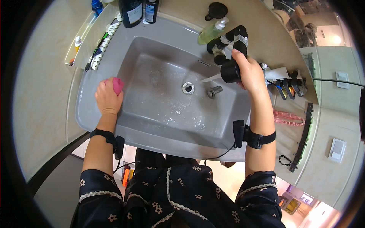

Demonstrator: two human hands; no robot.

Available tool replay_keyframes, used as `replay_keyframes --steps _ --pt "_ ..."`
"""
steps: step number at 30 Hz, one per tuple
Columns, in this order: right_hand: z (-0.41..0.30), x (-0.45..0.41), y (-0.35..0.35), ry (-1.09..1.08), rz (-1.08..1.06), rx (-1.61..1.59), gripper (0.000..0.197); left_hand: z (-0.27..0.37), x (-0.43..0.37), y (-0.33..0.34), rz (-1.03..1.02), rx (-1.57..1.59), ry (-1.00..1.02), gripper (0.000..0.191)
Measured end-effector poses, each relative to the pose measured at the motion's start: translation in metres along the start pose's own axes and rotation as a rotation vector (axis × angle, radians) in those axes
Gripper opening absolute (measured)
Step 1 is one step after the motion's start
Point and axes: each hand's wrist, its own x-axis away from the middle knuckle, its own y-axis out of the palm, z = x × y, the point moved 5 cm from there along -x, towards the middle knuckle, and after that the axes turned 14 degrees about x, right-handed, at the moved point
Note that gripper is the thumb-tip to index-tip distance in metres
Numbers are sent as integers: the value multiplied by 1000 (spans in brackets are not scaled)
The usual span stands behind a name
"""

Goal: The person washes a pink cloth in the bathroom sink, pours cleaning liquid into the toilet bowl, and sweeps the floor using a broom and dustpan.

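My left hand (107,97) grips a crumpled pink cloth or sponge (118,86) on the left rim of the grey washbasin (94,109). My right hand (248,71) is closed around the black faucet's sprayer head (229,71) at the basin's right side. Water (211,78) streams from the sprayer towards the drain (188,88). A metal drain stopper (214,92) lies on the basin floor, right of the drain. Shallow water and bubbles show on the bottom.
A green pump bottle (211,32) stands behind the faucet base. Dark bottles (130,12) stand at the back left, near a clear organizer (90,35) with a toothbrush (97,51). A white tube (276,73) and small holders are at the right. Cables hang from both wrist straps.
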Motion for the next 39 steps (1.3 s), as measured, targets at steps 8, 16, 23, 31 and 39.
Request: replay_keyframes --steps 8,16,23,31,39 --pt "-22 9 -6 62 -101 296 59 -4 0 -1 9 7 -8 48" --pt "-18 -6 -10 -95 -68 384 58 0 -1 2 8 -9 4 49" --pt "19 2 7 60 -146 -336 66 -5 1 0 -2 -36 -26 52" --pt "136 34 190 -344 -573 211 14 -6 0 3 -6 -27 -20 51" --pt "176 -17 258 -200 -133 128 28 -7 -2 5 -15 -8 -19 51"
